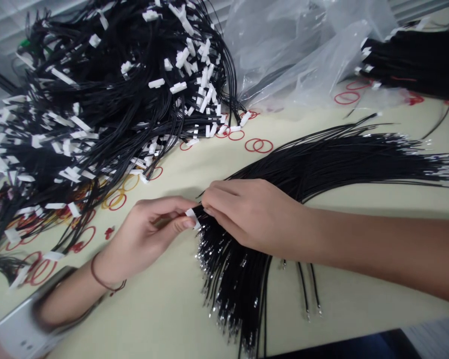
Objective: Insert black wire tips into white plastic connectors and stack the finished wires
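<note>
My left hand pinches a small white connector between thumb and index finger. Just to its right, my right hand has its fingers pressed together at black wires beside the connector; its fingertips partly hide what they grip. Beneath my right hand lies a thick bundle of black wires with shiny metal tips fanning down toward the front. The bundle's other part stretches to the right, also ending in metal tips.
A large heap of black wires with white connectors fills the upper left. Red rubber bands lie scattered on the pale table. Clear plastic bags and another black wire bundle are at the back right. A dark object is at the front edge.
</note>
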The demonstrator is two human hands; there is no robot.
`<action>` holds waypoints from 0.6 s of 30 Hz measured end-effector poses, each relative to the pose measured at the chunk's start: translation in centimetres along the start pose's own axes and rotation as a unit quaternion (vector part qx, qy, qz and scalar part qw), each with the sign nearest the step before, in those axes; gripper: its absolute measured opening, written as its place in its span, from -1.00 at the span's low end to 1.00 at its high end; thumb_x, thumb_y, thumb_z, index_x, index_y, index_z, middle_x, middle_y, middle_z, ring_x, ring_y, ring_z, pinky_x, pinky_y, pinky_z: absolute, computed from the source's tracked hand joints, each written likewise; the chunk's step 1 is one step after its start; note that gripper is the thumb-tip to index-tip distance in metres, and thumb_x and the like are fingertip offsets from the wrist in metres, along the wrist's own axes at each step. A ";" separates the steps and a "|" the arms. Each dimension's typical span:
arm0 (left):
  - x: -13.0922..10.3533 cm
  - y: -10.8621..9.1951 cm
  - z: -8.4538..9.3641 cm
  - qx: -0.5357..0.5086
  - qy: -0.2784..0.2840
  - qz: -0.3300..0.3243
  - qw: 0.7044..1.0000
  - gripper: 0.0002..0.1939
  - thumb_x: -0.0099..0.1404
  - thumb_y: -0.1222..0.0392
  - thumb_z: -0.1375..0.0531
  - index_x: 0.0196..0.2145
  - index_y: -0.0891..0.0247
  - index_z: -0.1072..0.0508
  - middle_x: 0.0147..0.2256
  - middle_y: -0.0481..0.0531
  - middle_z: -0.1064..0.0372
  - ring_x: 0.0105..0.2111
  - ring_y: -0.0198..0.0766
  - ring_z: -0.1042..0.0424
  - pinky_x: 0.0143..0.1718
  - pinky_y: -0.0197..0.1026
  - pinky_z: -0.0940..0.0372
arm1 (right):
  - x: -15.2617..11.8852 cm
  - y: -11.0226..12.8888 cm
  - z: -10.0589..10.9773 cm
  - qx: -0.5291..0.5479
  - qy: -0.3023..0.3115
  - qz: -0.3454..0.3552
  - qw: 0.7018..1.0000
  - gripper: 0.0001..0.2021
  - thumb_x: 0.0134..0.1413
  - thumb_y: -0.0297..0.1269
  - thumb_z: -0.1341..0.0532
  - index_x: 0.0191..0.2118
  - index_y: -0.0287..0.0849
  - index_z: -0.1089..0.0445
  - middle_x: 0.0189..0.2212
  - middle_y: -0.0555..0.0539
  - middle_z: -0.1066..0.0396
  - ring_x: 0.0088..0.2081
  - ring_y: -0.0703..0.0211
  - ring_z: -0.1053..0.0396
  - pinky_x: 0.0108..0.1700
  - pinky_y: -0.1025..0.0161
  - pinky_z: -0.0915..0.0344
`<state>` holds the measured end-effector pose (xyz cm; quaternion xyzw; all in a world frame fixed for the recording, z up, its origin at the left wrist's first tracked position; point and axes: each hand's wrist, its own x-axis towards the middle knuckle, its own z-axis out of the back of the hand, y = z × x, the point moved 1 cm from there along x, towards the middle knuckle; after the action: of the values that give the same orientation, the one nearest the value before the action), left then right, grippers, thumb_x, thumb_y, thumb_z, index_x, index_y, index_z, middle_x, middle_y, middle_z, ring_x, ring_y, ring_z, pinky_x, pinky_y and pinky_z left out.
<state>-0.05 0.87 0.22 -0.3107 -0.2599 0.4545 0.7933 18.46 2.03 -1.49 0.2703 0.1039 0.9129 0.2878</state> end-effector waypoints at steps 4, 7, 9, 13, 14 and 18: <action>0.1 0.1 -0.1 0.008 -0.003 -0.011 1.000 -0.83 0.14 0.34 -0.17 -0.27 0.31 -0.49 -0.54 -0.05 -0.38 -0.53 -0.39 -0.28 -0.52 -0.41 -0.25 | 0.0 0.0 -0.1 0.001 -0.010 0.011 1.000 -0.90 0.05 -0.50 -0.01 -0.36 -0.26 -0.24 -0.47 0.04 -0.18 -0.49 0.33 -0.11 -0.44 0.31 -0.07; 0.2 0.0 -0.1 0.011 -0.005 -0.023 1.000 -0.84 0.14 0.34 -0.17 -0.30 0.32 -0.49 -0.55 -0.04 -0.37 -0.55 -0.39 -0.26 -0.54 -0.41 -0.24 | 0.1 0.0 -0.2 -0.007 -0.014 0.016 1.000 -0.90 0.06 -0.50 0.00 -0.37 -0.26 -0.23 -0.48 0.04 -0.17 -0.49 0.33 -0.11 -0.45 0.31 -0.06; 0.2 -0.1 -0.1 0.011 -0.004 -0.027 1.000 -0.85 0.14 0.34 -0.17 -0.30 0.33 -0.49 -0.55 -0.03 -0.37 -0.55 -0.38 -0.26 -0.54 -0.40 -0.24 | 0.2 0.1 -0.2 -0.012 -0.015 0.019 1.000 -0.90 0.06 -0.49 0.00 -0.37 -0.25 -0.23 -0.48 0.04 -0.18 -0.49 0.33 -0.12 -0.46 0.31 -0.06; 0.0 0.1 0.0 0.011 0.003 -0.025 1.000 -0.83 0.15 0.34 -0.17 -0.27 0.33 -0.48 -0.54 -0.03 -0.38 -0.54 -0.38 -0.26 -0.54 -0.40 -0.23 | 0.2 0.1 -0.1 -0.011 -0.005 0.018 1.000 -0.91 0.06 -0.49 0.00 -0.37 -0.26 -0.22 -0.48 0.03 -0.19 -0.48 0.32 -0.14 -0.47 0.31 -0.06; 0.0 0.2 0.0 0.003 0.007 -0.020 1.000 -0.82 0.16 0.34 -0.16 -0.25 0.32 -0.48 -0.53 -0.03 -0.39 -0.53 -0.38 -0.27 -0.53 -0.40 -0.23 | 0.2 0.1 -0.1 -0.007 -0.001 0.012 1.000 -0.91 0.05 -0.50 0.00 -0.36 -0.26 -0.22 -0.47 0.03 -0.20 -0.48 0.32 -0.14 -0.46 0.31 -0.07; 0.3 0.5 0.0 -0.055 0.014 0.007 0.998 -0.79 0.21 0.31 -0.14 -0.18 0.26 -0.45 -0.49 -0.04 -0.41 -0.49 -0.39 -0.29 -0.50 -0.41 -0.22 | 0.2 -0.1 0.1 0.029 -0.002 -0.028 0.999 -0.91 0.07 -0.49 0.00 -0.30 -0.27 -0.21 -0.43 0.01 -0.24 -0.46 0.32 -0.19 -0.41 0.31 -0.10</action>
<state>-0.18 1.31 -0.10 -0.3619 -0.2707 0.4406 0.7756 18.36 2.24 -1.36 0.2778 0.1371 0.9004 0.3054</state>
